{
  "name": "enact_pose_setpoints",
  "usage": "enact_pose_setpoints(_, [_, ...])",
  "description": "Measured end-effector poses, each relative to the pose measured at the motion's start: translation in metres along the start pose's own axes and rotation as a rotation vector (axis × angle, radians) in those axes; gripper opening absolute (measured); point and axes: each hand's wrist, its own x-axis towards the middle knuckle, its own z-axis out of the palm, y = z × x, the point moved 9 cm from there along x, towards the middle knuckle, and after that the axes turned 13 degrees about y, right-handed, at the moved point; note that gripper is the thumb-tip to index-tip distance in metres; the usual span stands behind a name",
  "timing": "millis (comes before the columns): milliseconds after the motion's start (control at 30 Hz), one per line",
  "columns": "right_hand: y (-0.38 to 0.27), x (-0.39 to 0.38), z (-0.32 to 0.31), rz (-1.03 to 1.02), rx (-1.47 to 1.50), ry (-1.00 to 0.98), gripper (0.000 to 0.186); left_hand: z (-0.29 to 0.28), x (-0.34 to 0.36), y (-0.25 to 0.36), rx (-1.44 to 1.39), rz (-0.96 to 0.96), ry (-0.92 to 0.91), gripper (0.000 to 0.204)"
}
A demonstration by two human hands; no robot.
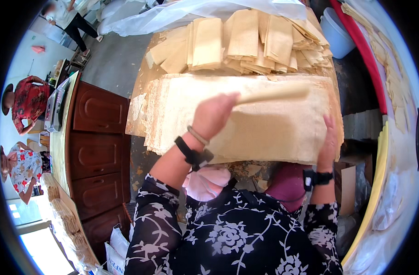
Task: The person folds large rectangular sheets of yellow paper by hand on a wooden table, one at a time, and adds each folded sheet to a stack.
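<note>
A large stack of thin beige sheets [264, 133] with ragged edges lies on the worn board table [135, 117] in front of me. My left hand [215, 112] is closed around a pale, long stick [278, 94] held across the upper middle of the stack. My right hand [328, 140] lies along the stack's right edge with fingers stretched upward. Beyond the stack, folded bundles of similar sheets [244, 36] are piled in overlapping rows.
Dark wooden cabinets [95, 151] stand left, with several co-workers [28, 101] beyond. A blue bucket [334, 34] sits at back right beside a red rail [370, 68] and a long yellow edge [373, 174]. Translucent plastic sheeting [173, 18] lies at the back; a cardboard box [347, 188] is low right.
</note>
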Motion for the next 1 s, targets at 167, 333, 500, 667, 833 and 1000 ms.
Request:
enact_pose_setpoints(167, [-0.002, -0.028, -0.05, 0.085, -0.015, 0.085, 0.039, 0.023, 0.049, -0.16, -0.555, -0.868, 0.319, 0.048])
enact_pose_setpoints(333, [0.003, -0.07, -0.049, 0.294, -0.007, 0.064, 0.03, 0.05, 0.079, -0.223, 0.025, -0.833, 0.096, 0.043])
enact_pose_setpoints(500, [0.015, -0.112, -0.029, 0.721, 0.041, -0.163, 0.032, 0.014, 0.088, -0.125, 0.797, -0.258, 0.059, 0.037])
enact_pose_setpoints(667, [0.034, -0.133, -0.04, 0.907, 0.194, -0.011, 0.036, 0.074, -0.025, 0.012, -0.077, -0.127, -0.333, 0.043])
enact_pose_setpoints(833, [0.029, -0.128, -0.048, 0.965, 0.446, 0.134, 0.033, 0.093, -0.069, 0.126, 0.121, 0.179, -0.371, 0.06])
enact_pose_setpoints(1000, [0.023, -0.133, -0.05, 0.969, 0.524, 0.01, 0.037, 0.087, -0.054, 0.116, -0.007, 0.187, -0.378, 0.05])
